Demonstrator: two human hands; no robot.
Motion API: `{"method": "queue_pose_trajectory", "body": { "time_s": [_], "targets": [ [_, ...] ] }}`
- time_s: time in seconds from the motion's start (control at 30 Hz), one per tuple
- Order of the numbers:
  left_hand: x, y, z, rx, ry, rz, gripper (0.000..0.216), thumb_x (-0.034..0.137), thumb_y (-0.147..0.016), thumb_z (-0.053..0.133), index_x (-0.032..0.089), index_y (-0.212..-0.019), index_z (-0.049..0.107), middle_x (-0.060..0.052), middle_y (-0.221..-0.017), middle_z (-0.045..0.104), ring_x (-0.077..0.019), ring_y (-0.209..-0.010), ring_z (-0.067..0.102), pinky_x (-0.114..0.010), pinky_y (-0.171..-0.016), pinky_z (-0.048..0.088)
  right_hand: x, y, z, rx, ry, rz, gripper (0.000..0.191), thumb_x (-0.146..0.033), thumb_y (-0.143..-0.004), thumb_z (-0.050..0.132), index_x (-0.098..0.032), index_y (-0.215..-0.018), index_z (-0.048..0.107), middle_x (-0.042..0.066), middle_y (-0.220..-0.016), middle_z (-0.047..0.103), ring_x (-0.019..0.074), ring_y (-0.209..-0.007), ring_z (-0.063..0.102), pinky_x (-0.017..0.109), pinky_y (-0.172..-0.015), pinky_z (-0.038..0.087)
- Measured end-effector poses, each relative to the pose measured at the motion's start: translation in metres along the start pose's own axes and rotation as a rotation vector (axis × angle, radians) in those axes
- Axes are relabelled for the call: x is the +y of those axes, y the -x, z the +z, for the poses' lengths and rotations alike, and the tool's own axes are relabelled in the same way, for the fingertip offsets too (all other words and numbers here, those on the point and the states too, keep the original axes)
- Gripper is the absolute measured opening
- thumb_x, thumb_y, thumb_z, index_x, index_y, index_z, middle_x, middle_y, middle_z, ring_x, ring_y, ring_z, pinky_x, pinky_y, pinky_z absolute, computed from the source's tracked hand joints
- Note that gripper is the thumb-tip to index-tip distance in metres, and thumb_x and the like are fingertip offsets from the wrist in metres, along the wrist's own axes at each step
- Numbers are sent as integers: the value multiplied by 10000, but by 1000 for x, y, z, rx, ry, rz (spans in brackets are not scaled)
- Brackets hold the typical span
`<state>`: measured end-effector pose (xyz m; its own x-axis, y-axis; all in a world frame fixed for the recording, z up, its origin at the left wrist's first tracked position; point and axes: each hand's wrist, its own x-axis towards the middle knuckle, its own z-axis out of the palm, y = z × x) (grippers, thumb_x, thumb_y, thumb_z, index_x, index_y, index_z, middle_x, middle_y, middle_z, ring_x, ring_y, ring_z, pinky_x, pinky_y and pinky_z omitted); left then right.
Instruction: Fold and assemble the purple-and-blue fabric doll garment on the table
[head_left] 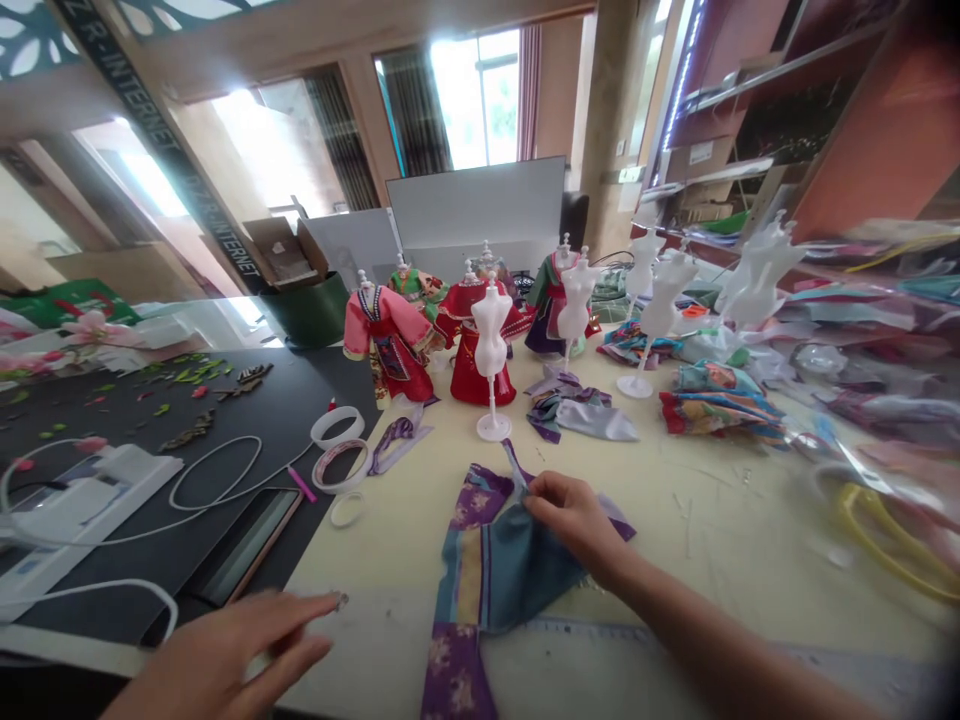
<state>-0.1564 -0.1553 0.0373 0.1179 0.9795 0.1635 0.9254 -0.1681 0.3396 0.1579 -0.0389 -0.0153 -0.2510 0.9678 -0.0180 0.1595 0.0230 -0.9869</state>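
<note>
A small purple and teal doll garment [487, 570] lies flat on the cream table [712, 530] in front of me. My right hand [574, 520] pinches its top edge with fingers closed on the cloth. My left hand [240, 650] hovers low at the table's near left edge, fingers stretched out and apart, holding nothing. A bare white mannequin stand [492, 350] rises just beyond the garment.
Dressed doll mannequins in pink [386, 335] and red [469, 350] stand behind, with more bare white ones [660, 300] to the right. Folded cloth piles [712, 400] lie right. Tape rolls [339, 450], a phone [251, 545] and white cables [217, 480] sit on the black mat at left.
</note>
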Motion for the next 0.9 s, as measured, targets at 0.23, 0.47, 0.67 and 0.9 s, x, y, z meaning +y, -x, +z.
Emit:
{"method": "queue_pose_trajectory", "body": {
  "time_s": [0.23, 0.47, 0.67, 0.9],
  "targets": [
    [100, -89, 67, -72, 568, 19, 267, 316, -790, 576, 229, -1038, 624, -28, -1065, 654, -189, -981, 597, -297, -887, 464, -5, 4, 1, -27, -102, -2, 133, -270, -716, 570, -169, -641, 527, -35, -574, 479, 99, -545, 423, 226, -512, 323],
    [113, -102, 87, -213, 781, -64, 182, 335, -776, 588, 154, -756, 585, -19, -741, 607, -158, -714, 559, -250, -643, 453, -5, 5, 1, -7, -253, 26, 89, -235, -692, 614, -170, -675, 555, -35, -578, 503, 103, -558, 450, 232, -536, 342],
    [102, -99, 79, -256, 808, -55, 163, 300, -780, 585, 159, -716, 532, 19, -701, 522, -121, -684, 474, -223, -638, 392, -7, 1, -10, -121, -477, 80, 135, -234, -697, 578, -172, -815, 601, 11, -729, 594, 124, -620, 531, 276, -645, 438],
    [96, -96, 74, -344, 812, -52, 122, 278, -796, 548, 172, -743, 518, 14, -724, 533, -132, -696, 496, -237, -655, 405, 3, -18, -28, 125, -204, -1, 120, -270, -704, 594, -183, -786, 579, 3, -711, 586, 150, -669, 543, 292, -634, 428]
  ]
}}
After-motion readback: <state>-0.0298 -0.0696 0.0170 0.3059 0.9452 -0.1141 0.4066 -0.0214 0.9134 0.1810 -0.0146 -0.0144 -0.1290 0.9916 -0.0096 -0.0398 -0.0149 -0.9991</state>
